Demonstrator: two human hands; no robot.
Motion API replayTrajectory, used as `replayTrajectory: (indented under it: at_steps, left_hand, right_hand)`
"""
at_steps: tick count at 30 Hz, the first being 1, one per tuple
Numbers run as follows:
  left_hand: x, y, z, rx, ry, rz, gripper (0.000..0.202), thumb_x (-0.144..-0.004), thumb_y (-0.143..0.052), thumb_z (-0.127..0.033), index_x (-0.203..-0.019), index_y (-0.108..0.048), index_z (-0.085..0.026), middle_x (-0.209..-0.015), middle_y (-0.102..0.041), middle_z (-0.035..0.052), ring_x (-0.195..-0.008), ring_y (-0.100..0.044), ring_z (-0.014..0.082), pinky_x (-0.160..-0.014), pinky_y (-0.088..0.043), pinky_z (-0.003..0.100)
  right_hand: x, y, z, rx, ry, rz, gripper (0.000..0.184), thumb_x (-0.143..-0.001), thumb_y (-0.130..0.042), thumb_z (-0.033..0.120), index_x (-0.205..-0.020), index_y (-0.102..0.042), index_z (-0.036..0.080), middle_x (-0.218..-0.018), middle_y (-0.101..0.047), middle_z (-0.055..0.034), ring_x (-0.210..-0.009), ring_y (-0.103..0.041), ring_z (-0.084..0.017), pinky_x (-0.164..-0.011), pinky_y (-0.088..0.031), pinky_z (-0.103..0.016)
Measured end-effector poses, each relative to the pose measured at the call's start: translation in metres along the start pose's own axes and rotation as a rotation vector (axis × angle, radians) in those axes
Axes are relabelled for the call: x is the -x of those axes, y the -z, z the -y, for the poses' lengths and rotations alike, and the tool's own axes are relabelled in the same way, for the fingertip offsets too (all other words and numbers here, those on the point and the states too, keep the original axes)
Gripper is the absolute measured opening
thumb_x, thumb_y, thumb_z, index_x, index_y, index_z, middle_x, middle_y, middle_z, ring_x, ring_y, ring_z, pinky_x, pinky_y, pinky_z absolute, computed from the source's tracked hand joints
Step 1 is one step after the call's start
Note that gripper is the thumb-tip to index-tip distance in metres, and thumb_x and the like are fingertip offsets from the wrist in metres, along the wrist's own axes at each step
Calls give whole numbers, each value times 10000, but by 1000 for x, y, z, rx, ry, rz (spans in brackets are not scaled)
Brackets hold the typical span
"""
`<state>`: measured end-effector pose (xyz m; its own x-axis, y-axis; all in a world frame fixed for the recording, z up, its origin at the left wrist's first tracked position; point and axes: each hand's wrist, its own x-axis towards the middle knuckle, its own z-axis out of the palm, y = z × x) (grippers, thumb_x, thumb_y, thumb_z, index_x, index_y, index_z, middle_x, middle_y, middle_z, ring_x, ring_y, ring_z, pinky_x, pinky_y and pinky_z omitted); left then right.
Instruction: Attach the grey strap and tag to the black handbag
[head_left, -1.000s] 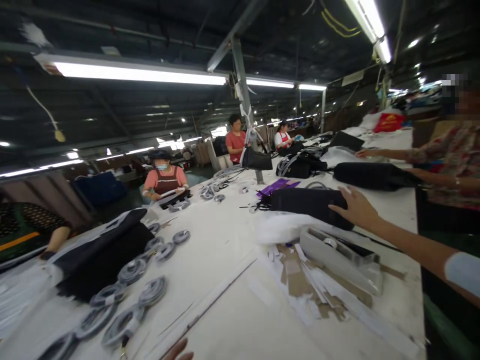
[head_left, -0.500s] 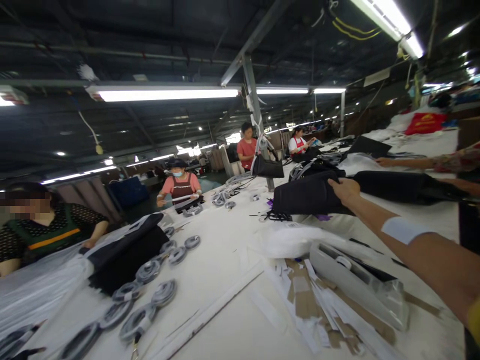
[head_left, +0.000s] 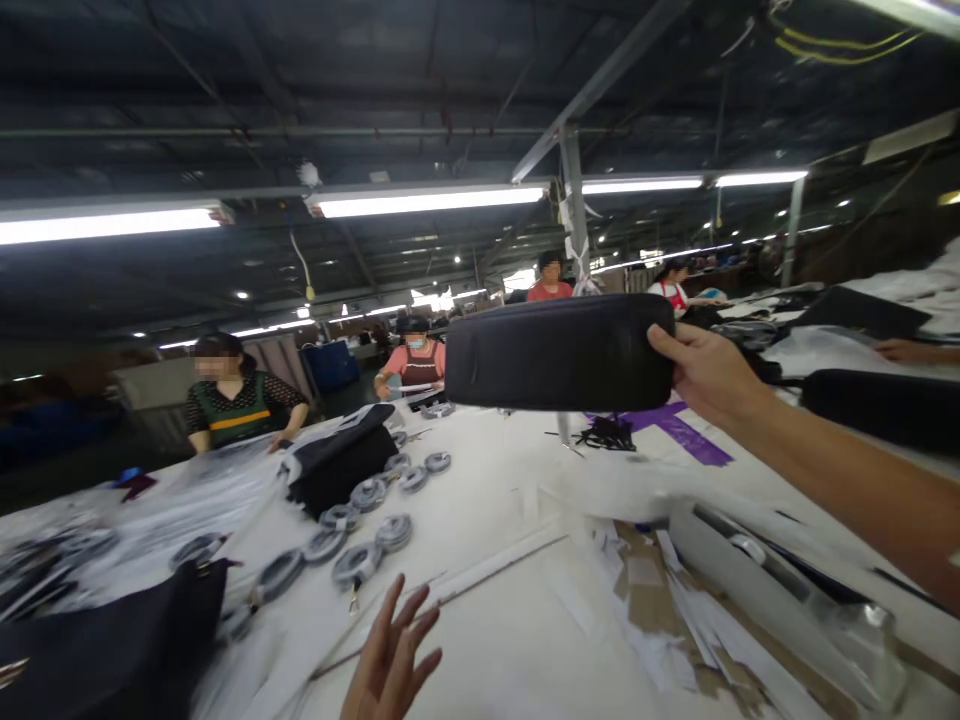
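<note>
My right hand (head_left: 709, 370) grips the right end of a black bag (head_left: 559, 355), thumb on its near face. The bag is long and flat-sided with rounded corners, and it hangs in the air above the table. Lower down, my left hand (head_left: 394, 660) is raised over the table with its fingers spread and nothing in it. Close to its left lie coiled grey straps (head_left: 356, 565), some with metal clips. Beneath the bag, black cords (head_left: 606, 434) lie beside a purple strip (head_left: 686, 435).
Paper and cardboard scraps (head_left: 660, 600) lie beside a clear plastic-covered holder (head_left: 780, 580) at right. A folded black stack (head_left: 345, 465) and a large black bag (head_left: 112, 640) stand on the left. Co-workers (head_left: 240, 400) sit across the white table (head_left: 510, 630); another person's hand (head_left: 900, 350) shows at far right.
My right hand has lifted the black bag off the table and brought it leftward. My left hand has come into view at the bottom. The view has turned right-to-left.
</note>
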<state>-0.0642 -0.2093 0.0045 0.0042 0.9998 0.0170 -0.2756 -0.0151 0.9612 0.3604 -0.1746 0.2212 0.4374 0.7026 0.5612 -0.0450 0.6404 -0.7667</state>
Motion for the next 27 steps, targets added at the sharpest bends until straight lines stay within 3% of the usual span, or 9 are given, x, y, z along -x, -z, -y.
replayTrajectory:
  at_steps: [2,5,9,12,15,17,20,22,27]
  left_hand:
    - [5,8,-10,80,-62,-63,827,-844,-567,-678,-1530,-248,-344,-1554,-373,115,-1411,-375,336,-1069,-437,508]
    - [18,36,-4,117,-117,-120,851,-848,-441,-766,-1549,-140,-388,-1590,-317,62,-1462,-279,297,-1123,-380,485]
    - [56,84,42,-8,-13,-138,1025,-669,-442,-931,-1438,-477,-254,-1496,-469,108,-1442,-301,351,-1192,-266,458]
    - [98,101,71,-229,125,-167,1060,-587,-582,-909,-1371,-554,-196,-1458,-507,138,-1435,-300,389,-1214,-200,479]
    - [139,93,70,-335,36,-144,936,-730,-571,-802,-1460,-444,-231,-1505,-457,101,-1432,-326,350,-1201,-260,444]
    - [160,80,58,-384,-61,-109,947,-760,-590,-748,-1515,-344,-232,-1552,-387,81,-1450,-291,339,-1202,-258,427]
    - [178,66,42,-519,-56,-170,963,-773,-669,-633,-1542,-267,-215,-1578,-338,82,-1459,-267,344,-1207,-240,456]
    - [185,66,38,-596,-4,-218,854,-800,-661,-587,-1504,-361,-208,-1527,-426,88,-1428,-339,343,-1198,-264,470]
    - [186,78,33,-559,42,-161,749,-810,-605,-664,-1379,-550,-180,-1419,-556,100,-1390,-407,336,-1210,-234,465]
  right_hand:
    - [47,-8,-11,-2,-99,84,373,-670,-848,423,-947,-725,204,-899,-749,-22,-890,-668,-233,-847,-551,-360]
    - [128,-1,-41,221,-200,251,361,-724,-791,483,-994,-746,248,-1021,-749,-34,-950,-671,-280,-890,-551,-401]
    - [228,36,-87,607,-380,701,369,-814,-693,479,-1100,-748,251,-1147,-723,-63,-1034,-666,-341,-942,-551,-463]
    - [274,68,-111,738,-403,702,572,-792,-693,511,-1313,-628,286,-1303,-644,-70,-1169,-613,-359,-982,-540,-459]
    - [292,85,-119,763,-349,618,833,-769,-697,539,-1507,-376,319,-1425,-536,-75,-1211,-577,-357,-947,-568,-432]
    - [296,87,-118,812,-303,636,892,-751,-715,545,-1525,-325,336,-1453,-503,-67,-1192,-590,-359,-929,-579,-433]
    - [302,86,-110,947,-219,682,722,-726,-722,585,-1385,-535,357,-1374,-587,-43,-1162,-610,-381,-949,-559,-498]
    - [308,89,-105,1005,-185,719,570,-726,-703,610,-1242,-651,372,-1267,-664,-30,-1125,-630,-393,-947,-553,-534]
    - [315,101,-102,1043,-205,798,565,-739,-670,607,-1280,-617,451,-1255,-666,-2,-1128,-618,-415,-994,-495,-602]
